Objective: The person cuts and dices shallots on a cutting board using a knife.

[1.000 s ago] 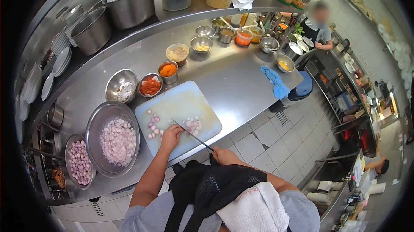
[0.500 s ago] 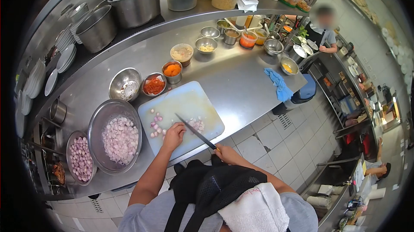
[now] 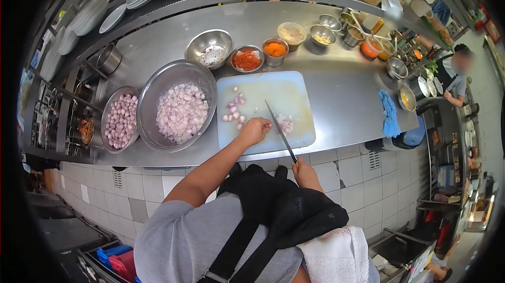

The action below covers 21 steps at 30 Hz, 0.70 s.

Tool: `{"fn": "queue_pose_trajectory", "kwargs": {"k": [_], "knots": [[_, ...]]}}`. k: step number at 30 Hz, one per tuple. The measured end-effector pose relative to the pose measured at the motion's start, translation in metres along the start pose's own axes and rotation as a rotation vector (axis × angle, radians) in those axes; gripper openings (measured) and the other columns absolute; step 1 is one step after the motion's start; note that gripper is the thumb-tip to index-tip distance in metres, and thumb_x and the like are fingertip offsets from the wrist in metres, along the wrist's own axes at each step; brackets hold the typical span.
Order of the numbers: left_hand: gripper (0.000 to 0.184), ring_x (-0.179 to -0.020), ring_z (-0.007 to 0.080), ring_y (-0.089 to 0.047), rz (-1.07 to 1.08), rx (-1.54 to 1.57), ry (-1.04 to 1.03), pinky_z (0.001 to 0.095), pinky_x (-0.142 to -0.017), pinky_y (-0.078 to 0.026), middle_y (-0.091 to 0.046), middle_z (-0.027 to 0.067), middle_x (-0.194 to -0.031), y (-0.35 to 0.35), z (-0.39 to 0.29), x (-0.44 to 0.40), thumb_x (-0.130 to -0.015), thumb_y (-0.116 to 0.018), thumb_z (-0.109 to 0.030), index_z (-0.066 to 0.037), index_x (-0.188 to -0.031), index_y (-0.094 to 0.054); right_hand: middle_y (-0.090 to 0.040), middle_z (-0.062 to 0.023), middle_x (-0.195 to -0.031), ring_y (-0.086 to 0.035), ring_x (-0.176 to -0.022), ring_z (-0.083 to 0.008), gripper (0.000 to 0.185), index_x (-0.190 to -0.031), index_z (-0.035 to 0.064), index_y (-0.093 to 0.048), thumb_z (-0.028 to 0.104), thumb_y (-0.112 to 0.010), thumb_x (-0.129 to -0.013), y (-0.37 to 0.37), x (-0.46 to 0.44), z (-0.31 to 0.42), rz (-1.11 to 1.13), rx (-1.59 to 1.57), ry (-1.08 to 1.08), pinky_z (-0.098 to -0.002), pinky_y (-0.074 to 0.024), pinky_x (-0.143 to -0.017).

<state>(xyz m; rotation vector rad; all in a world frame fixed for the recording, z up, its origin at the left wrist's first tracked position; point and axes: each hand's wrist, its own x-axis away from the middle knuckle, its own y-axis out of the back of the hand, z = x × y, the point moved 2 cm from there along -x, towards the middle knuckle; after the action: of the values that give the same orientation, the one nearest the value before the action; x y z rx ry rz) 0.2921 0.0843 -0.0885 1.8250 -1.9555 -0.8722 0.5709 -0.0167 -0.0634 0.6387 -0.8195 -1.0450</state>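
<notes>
My right hand [image 3: 306, 172] grips the handle of a long kitchen knife [image 3: 280, 128], its blade slanting across the white cutting board [image 3: 289, 84]. Close to the left of the blade is my left hand [image 3: 255, 130], fingers curled together over the board; whatever they pinch is hidden. Chopped shallots [image 3: 285, 125] lie just right of the blade. Several whole peeled shallots [image 3: 232, 108] are scattered on the board's left side. Beside the board stands a large steel bowl [image 3: 148, 91] of chopped shallots, and farther left a smaller steel bowl [image 3: 107, 138] holds whole ones.
Behind the board are a steel bowl [image 3: 223, 36], a bowl of red shreds [image 3: 247, 60] and a container of orange food [image 3: 275, 49]. A blue cloth [image 3: 389, 115] lies near the counter's right end. Stacked plates [image 3: 87, 16] line the shelf. Another person [image 3: 456, 75] stands far right.
The camera view has turned, so the board and bowls appear shifted right and up. The knife stays in my right hand, with my left hand still beside the blade.
</notes>
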Motion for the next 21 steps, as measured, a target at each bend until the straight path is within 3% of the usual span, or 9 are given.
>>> {"fn": "queue_pose_trajectory", "kwargs": {"k": [9,14,21], "knots": [[0.013,-0.092,0.0347,-0.071,0.068,-0.103,-0.224,0.0450,-0.083,-0.058,-0.072,0.0113,-0.099,0.011,0.002,-0.007,-0.091,-0.068,-0.003,-0.008,-0.100,-0.075,-0.072,-0.0306,-0.085,-0.070,-0.084,-0.0537,0.029,-0.115,0.0051,-0.057,0.033,-0.055,-0.108,0.015,0.003,0.013,0.008,0.087,-0.009,-0.0644,-0.0540,-0.076],[0.010,-0.093,0.0335,-0.071,0.085,-0.161,-0.242,0.0438,-0.083,-0.059,-0.073,0.0105,-0.099,0.012,0.005,-0.010,-0.090,-0.068,-0.003,-0.007,-0.098,-0.074,-0.072,-0.0307,-0.086,-0.070,-0.085,-0.0535,0.027,-0.115,0.0052,-0.056,0.031,-0.054,-0.108,0.052,0.030,0.039,0.056,0.161,-0.034,-0.0640,-0.0539,-0.077],[0.011,-0.093,0.0342,-0.071,0.036,-0.136,-0.228,0.0448,-0.082,-0.059,-0.072,0.0108,-0.099,0.009,0.004,-0.005,-0.090,-0.067,-0.002,-0.007,-0.098,-0.072,-0.072,-0.0307,-0.088,-0.070,-0.086,-0.0530,0.024,-0.114,0.0059,-0.056,0.029,-0.053,-0.108,0.026,0.011,0.022,0.026,0.128,-0.009,-0.0641,-0.0534,-0.078]]}}
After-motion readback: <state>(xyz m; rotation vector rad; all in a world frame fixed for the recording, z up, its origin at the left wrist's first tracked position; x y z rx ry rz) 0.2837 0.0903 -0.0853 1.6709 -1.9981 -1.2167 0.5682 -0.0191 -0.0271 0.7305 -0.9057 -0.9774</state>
